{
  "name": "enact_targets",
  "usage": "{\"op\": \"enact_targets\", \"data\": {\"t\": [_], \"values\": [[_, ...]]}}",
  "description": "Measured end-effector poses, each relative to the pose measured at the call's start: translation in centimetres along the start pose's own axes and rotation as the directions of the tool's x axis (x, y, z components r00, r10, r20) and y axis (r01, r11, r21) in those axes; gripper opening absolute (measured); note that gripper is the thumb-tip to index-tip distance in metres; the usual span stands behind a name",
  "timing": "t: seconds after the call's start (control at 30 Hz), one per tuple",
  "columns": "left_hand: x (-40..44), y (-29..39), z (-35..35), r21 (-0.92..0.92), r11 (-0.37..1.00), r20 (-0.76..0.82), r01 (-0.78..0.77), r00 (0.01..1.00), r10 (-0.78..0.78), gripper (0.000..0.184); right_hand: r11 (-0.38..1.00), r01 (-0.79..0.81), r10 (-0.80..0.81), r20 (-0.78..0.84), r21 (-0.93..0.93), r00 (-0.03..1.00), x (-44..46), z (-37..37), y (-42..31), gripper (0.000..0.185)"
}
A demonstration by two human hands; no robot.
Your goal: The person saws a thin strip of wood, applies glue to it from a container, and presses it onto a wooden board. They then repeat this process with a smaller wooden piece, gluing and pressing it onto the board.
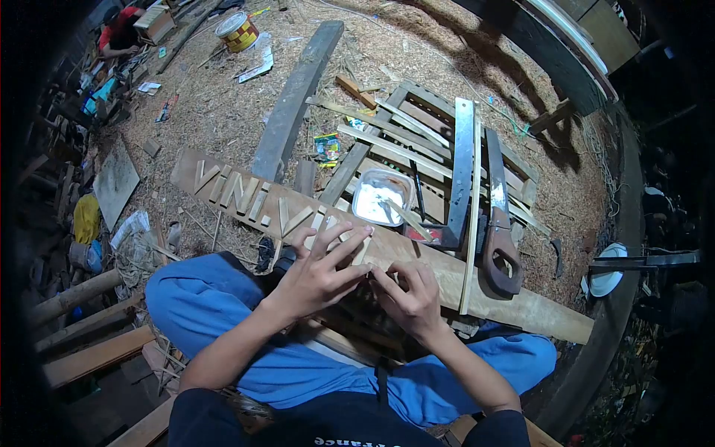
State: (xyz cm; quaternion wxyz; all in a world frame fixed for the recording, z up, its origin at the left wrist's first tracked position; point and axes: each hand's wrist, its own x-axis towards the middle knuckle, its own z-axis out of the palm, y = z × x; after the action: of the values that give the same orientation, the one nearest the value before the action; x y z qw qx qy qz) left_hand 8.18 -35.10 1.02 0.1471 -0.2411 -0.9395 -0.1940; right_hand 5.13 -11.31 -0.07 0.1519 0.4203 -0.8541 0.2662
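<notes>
A long wooden board (447, 277) lies across my lap with small wooden strips (232, 188) set on it like letters. My left hand (320, 272) is over the middle of the board, fingers spread and bent over a few pale strips. Its lowest fingertip meets the fingertips of my right hand (410, 296) near the board's front edge. The right hand's thumb and finger are pinched together; whatever is between them is too small to make out. Just beyond the hands stands a plastic tub (382, 197) of white stuff with a flat stick (408, 220) in it.
A handsaw (500, 231), a metal try square (460, 164) and a thin wood strip (472, 223) lie right of the tub. Behind is a slatted frame (417, 104). A thick plank (298, 104) and a paint can (237, 33) are farther off. Another person (119, 33) sits at far left.
</notes>
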Motion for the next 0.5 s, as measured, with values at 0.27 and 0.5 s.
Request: {"op": "enact_targets", "data": {"t": [0.27, 0.5], "values": [[0.11, 0.08, -0.19, 0.032, 0.999, 0.009, -0.008, 1.0, 0.008, 0.032, 1.0, -0.004, 0.004, 0.008, 0.01, 1.0, -0.13, 0.1, 0.11, 0.048], [0.07, 0.11, -0.02, 0.033, 0.999, 0.009, -0.006, 1.0, 0.006, 0.035, 1.0, 0.0, 0.001, 0.014, -0.013, 1.0, 0.12, -0.06, 0.02, 0.045]]}}
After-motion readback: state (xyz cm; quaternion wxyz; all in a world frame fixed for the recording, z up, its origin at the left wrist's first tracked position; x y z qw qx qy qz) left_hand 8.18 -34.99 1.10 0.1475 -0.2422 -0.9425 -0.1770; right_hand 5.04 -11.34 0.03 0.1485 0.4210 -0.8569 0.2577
